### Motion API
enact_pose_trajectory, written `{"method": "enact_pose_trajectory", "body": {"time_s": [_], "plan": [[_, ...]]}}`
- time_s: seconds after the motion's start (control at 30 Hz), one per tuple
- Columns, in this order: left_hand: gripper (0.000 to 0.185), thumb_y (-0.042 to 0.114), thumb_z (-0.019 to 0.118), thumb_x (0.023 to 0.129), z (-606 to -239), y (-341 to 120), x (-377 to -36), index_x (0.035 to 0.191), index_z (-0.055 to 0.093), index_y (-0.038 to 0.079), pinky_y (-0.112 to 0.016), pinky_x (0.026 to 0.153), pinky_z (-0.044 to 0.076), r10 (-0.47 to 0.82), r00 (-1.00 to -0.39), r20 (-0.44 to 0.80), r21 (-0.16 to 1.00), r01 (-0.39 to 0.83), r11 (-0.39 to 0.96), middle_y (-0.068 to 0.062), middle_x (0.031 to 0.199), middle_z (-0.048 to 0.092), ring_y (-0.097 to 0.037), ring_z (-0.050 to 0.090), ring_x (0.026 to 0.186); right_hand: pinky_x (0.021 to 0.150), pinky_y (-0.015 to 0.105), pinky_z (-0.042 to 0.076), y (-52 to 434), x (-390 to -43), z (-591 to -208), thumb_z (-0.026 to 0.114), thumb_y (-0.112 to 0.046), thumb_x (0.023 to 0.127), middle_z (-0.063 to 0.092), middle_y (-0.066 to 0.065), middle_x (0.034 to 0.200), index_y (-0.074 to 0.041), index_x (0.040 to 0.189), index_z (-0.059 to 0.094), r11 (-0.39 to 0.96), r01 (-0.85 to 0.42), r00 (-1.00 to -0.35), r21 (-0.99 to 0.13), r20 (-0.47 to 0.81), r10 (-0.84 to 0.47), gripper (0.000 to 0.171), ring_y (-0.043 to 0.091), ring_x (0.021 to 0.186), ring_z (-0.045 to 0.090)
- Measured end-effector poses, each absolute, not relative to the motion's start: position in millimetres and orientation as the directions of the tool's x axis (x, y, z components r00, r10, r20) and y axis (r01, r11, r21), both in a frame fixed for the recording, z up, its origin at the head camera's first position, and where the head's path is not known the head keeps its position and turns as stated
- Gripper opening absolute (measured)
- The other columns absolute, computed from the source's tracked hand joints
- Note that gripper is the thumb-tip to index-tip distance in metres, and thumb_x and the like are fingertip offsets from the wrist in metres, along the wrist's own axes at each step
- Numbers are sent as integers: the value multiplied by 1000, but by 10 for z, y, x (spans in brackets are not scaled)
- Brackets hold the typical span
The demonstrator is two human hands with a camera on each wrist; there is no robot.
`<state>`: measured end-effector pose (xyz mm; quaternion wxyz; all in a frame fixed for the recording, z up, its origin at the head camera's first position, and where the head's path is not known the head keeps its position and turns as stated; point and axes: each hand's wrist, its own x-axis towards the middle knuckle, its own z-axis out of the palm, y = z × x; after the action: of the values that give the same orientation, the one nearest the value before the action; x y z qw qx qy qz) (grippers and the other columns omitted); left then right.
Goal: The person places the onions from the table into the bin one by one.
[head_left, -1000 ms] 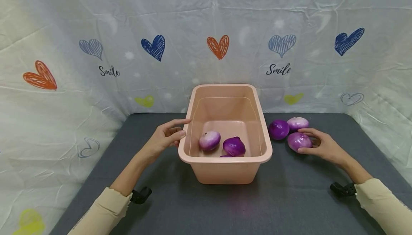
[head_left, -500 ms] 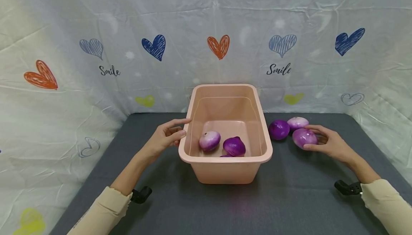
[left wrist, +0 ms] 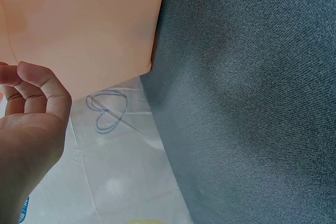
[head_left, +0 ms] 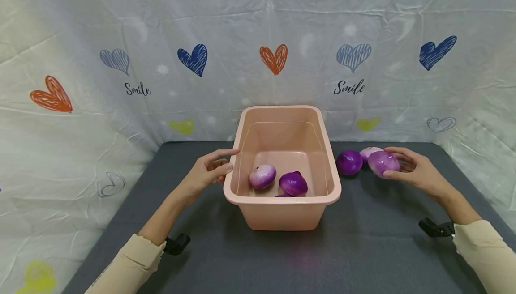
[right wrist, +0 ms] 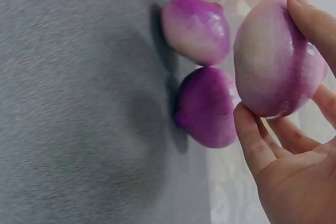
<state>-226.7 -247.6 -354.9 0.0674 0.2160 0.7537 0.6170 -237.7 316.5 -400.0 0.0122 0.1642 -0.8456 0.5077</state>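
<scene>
In the head view, my right hand holds a red onion between thumb and fingers, just above the table at the right. The right wrist view shows that onion raised off the cloth, with thumb on one side and fingers on the other. Two more red onions lie behind it, a dark purple one and a paler one partly hidden. My left hand grips the left rim of a pink plastic bin. Inside the bin are a pale onion, a dark onion and a sliver of another behind the front rim.
Dark grey cloth covers the table. A white curtain printed with hearts hangs close behind the bin and along both sides. The bin stands mid-table, between my hands, with its high walls facing the onions at right.
My right hand has lifted the gripped onion off the table, moving it slightly right and back so it covers part of the paler onion. My left hand and the bin stay put.
</scene>
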Motion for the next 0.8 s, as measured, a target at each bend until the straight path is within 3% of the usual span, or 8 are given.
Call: {"method": "enact_pose_trajectory", "body": {"time_s": [0.37,0.8], "plan": [[43,15,62,103,-3559,-2478,-2262,146,56,10,-38,75,55,408,-897,167,959,245,145,-20,122,64,-19,58,80,86,20,50,3071,-2441,-3720,72,-12,97,46,15,143,-6,151,46,388,-271,-955,-881,197,-220,60,3,113,57],[43,15,62,104,-3569,-2483,-2261,146,56,10,-40,75,56,411,-896,171,957,250,146,-21,121,64,-20,60,79,86,21,50,2815,-2584,-3451,75,-14,95,45,13,147,-12,152,46,378,-271,-954,-885,196,-225,64,28,123,54]]}}
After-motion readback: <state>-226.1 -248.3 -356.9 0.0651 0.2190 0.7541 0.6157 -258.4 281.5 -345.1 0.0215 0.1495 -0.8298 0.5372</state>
